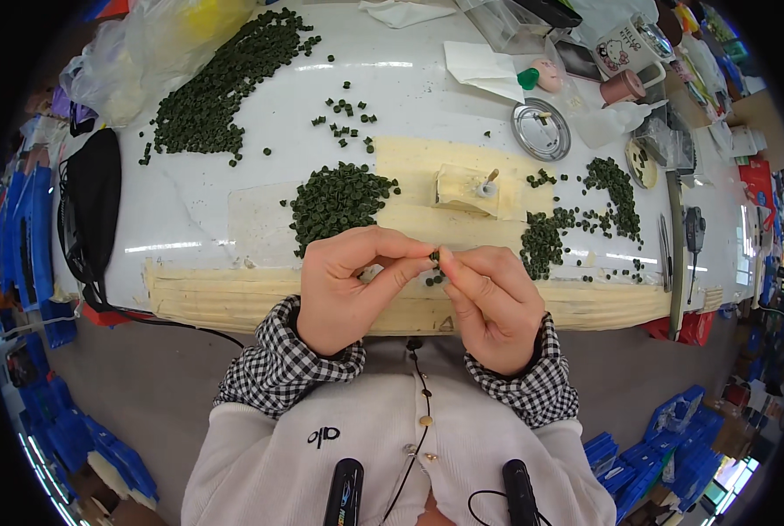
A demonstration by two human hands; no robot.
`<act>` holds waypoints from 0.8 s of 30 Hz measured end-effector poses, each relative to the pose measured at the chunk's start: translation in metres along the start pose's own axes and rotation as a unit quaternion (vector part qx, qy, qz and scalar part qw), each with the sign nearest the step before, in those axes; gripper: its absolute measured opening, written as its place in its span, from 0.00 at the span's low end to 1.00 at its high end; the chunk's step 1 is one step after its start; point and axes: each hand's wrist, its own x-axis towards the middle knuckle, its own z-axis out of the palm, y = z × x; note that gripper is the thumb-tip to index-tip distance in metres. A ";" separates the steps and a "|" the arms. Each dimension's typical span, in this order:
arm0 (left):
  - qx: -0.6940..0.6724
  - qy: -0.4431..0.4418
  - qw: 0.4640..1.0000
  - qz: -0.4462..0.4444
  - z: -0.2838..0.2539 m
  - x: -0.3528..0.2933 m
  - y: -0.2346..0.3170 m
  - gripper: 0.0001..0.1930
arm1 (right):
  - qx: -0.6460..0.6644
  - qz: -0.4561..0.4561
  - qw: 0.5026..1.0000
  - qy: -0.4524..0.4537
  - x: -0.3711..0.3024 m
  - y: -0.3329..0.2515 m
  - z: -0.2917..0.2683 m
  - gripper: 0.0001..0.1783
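Near the table's front edge my two hands meet, fingertips almost touching. Between them is a small dark green part (pixel 435 256), mostly covered by the fingers. My left hand (pixel 352 280) pinches it from the left with thumb and forefinger. From the right, my right hand (pixel 495 302) also closes thumb and forefinger on it. One or two more dark green bits show just below the fingertips. Beyond my left hand lies a pile of small dark green ring-like parts (pixel 339 203). A looser group of similar parts (pixel 543 244) is to the right of my right hand.
A taped block with an upright peg (pixel 488 186) stands beyond my hands. A larger heap of green parts (pixel 221 92) lies far left. At right are a round metal lid (pixel 541 130), a squeeze bottle (pixel 616 121), tweezers (pixel 665 252) and a screwdriver-like tool (pixel 694 241). Tape covers the front edge.
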 end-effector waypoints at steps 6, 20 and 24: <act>0.274 -0.046 0.954 0.110 0.001 -0.001 -0.003 0.08 | -0.240 0.101 0.960 0.107 -0.006 0.027 -0.036 0.11; 0.365 -0.067 0.911 0.181 0.001 0.000 -0.002 0.08 | -0.349 0.091 0.931 0.047 -0.008 0.036 -0.038 0.08; 0.375 -0.016 0.911 0.170 -0.006 0.001 0.002 0.08 | -0.349 0.077 0.933 0.037 -0.008 0.037 -0.037 0.07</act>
